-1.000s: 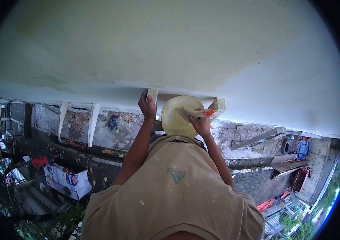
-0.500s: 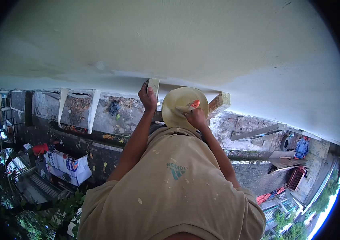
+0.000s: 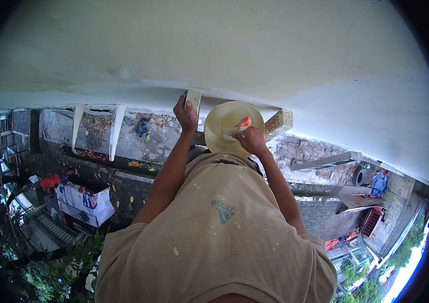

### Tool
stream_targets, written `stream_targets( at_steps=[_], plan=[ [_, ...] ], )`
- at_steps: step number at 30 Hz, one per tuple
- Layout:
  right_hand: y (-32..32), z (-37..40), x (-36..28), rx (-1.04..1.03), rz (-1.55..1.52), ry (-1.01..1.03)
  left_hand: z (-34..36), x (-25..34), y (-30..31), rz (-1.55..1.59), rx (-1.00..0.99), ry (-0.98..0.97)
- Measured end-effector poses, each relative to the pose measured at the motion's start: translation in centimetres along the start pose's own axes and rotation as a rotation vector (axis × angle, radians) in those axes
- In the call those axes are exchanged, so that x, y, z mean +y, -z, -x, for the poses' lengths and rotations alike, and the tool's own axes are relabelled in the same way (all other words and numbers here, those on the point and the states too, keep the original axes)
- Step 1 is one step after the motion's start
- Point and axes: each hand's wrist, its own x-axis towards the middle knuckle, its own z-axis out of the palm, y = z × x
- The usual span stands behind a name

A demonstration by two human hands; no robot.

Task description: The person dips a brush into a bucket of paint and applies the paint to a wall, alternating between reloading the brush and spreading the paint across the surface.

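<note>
My left hand [image 3: 186,114] is wrapped round the end of an upright wooden post [image 3: 193,98] close to the pale wall [image 3: 214,50]. My right hand [image 3: 251,140] grips a brush with a pale body and an orange part [image 3: 245,121], held inside a round yellowish bucket [image 3: 216,125]. The bucket sits between the two wooden pieces, just in front of my waist. To its right a thick wooden beam [image 3: 279,122] runs up to the wall. The bristles and the bucket's contents are hard to make out.
Far below lie a stone wall base [image 3: 161,136] and paved ground [image 3: 320,217]. Two white brackets [image 3: 117,132] jut out at left, above a large printed white bag [image 3: 85,203]. A tire [image 3: 359,176], a blue bundle [image 3: 378,185] and a red crate [image 3: 371,222] are at right.
The view has shifted slightly. My right hand and the brush have moved a little up and to the right over the bucket. My left hand keeps its hold on the post.
</note>
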Motion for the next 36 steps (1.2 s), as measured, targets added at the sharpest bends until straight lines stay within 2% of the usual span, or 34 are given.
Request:
stream_targets(
  at_steps=[3,6,9,12,15,18,21,24,25,26,27,28,29,30,31,33,34,35,36],
  plan=[
    [-0.3,-0.3,-0.5,-0.071,0.08,0.057,-0.4,1.1,0.2,0.106,-0.037,0.123],
    [0.0,-0.7,-0.6,-0.075,0.068,0.162,-0.3,0.5,0.1,0.089,-0.031,0.106],
    [1.0,-0.8,-0.8,-0.071,0.035,0.076,-0.4,0.6,0.3,0.169,-0.061,0.13],
    [-0.4,-0.8,0.0,0.015,0.014,0.078,-0.3,0.4,0.2,0.055,-0.015,0.055],
    [-1.2,-0.3,-0.7,0.029,0.011,0.056,-0.3,0.7,0.4,0.092,-0.067,0.1],
    [-1.0,-0.5,-0.4,0.018,-0.099,-0.043,0.9,-1.3,0.0,-0.003,-0.014,0.086],
    [0.5,0.6,-0.8,0.189,-0.649,-0.054,1.6,-3.1,-0.1,0.058,-0.092,0.178],
    [1.7,2.4,-1.7,0.32,-1.153,-0.162,1.0,-0.8,0.2,0.061,-0.055,0.157],
    [3.1,3.4,-2.4,0.33,-1.165,-0.19,1.1,-2.2,0.0,0.058,-0.081,0.195],
    [4.5,4.4,-2.9,0.348,-1.177,-0.215,1.6,-3.2,-0.1,0.054,-0.112,0.137],
    [4.9,5.1,-3.2,0.443,-1.247,-0.176,1.8,-2.7,-0.3,-0.051,-0.005,0.039],
    [6.7,6.3,-3.8,0.429,-1.127,-0.163,0.9,-1.1,0.0,0.019,-0.03,0.083],
    [8.4,7.3,-4.7,0.496,-1.17,-0.12,0.7,-1.2,-0.2,0.085,-0.027,0.053],
    [10.0,8.2,-5.7,0.561,-1.21,-0.074,0.5,-0.3,-0.1,0.073,0.007,0.134],
    [11.6,9.2,-6.4,0.673,-1.242,0.002,-0.1,0.2,0.2,0.196,-0.058,0.143],
    [14.7,11.2,-7.8,0.909,-1.227,0.238,-0.1,0.8,0.1,0.133,0.007,0.136],
    [16.9,11.1,-9.1,1.045,-1.114,0.522,-0.1,0.6,0.0,0.14,-0.015,0.154],
    [20.1,11.3,-10.0,1.152,-0.793,0.752,-0.1,0.1,-0.1,0.16,-0.015,0.16],
    [21.8,12.9,-10.2,1.271,-0.584,0.636,0.0,-0.2,-0.1,0.176,-0.017,0.167]
  ],
)
